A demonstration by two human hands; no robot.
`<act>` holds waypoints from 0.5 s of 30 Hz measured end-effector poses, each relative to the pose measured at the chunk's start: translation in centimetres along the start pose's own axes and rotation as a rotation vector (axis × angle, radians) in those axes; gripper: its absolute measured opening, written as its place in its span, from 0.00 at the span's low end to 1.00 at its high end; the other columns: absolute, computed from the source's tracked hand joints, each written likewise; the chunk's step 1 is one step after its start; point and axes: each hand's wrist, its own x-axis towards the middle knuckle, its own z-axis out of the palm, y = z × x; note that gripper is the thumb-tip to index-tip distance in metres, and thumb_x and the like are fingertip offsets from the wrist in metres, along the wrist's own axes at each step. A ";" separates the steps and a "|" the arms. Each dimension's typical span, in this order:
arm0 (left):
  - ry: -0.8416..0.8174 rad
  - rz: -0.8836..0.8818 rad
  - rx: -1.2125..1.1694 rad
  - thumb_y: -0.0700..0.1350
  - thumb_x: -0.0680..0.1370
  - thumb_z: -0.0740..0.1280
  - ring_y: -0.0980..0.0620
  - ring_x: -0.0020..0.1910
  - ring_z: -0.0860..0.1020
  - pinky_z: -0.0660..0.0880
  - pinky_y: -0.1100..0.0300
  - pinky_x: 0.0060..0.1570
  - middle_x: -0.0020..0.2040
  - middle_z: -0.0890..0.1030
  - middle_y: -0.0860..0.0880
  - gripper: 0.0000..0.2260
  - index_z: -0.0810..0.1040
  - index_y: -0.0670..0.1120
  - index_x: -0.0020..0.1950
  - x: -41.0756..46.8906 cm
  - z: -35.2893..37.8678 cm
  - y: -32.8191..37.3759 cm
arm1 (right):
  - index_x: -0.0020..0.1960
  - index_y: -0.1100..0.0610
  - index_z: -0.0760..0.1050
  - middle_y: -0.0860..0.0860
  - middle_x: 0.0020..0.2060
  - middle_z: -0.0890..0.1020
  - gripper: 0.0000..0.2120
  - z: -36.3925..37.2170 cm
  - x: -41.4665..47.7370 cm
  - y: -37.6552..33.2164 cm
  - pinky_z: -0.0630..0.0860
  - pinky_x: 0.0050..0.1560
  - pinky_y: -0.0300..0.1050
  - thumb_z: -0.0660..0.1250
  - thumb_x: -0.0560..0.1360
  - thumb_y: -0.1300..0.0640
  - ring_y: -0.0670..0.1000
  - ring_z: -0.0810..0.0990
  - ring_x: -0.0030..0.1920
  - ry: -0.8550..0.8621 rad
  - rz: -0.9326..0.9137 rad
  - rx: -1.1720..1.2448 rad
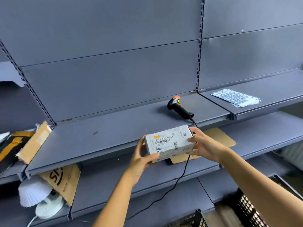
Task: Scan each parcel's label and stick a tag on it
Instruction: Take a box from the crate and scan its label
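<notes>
Parcel (181,136), label (164,143) print mostly blurred, gripped endwise by left hand (142,155) and right hand (205,145).

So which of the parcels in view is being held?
The small white box, label facing the camera, gripped at its ends by left hand and right hand. The brown cardboard parcels at the left lie untouched.

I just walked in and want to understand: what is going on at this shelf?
A person holds a small white parcel in both hands, the left hand at its left end and the right hand at its right end, label facing up. The scanner lies on the shelf behind it, held by nobody. A sheet of tags lies further right.
</notes>
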 end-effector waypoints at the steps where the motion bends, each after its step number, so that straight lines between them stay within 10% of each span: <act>1: 0.022 -0.003 -0.013 0.43 0.59 0.77 0.47 0.59 0.78 0.78 0.50 0.47 0.64 0.77 0.48 0.37 0.70 0.55 0.66 0.6 0.8 -0.2 | 0.64 0.50 0.68 0.55 0.55 0.79 0.27 -1.0 0.3 -0.6 0.76 0.51 0.50 0.69 0.65 0.58 0.57 0.78 0.53 -0.014 0.009 -0.018; 15: 0.267 0.055 -0.124 0.35 0.64 0.70 0.45 0.64 0.73 0.76 0.45 0.56 0.66 0.74 0.51 0.33 0.71 0.60 0.64 5.4 7.8 1.2 | 0.65 0.51 0.68 0.53 0.57 0.79 0.26 -7.3 4.4 -6.3 0.72 0.61 0.61 0.66 0.67 0.58 0.59 0.77 0.57 -0.155 -0.064 -0.073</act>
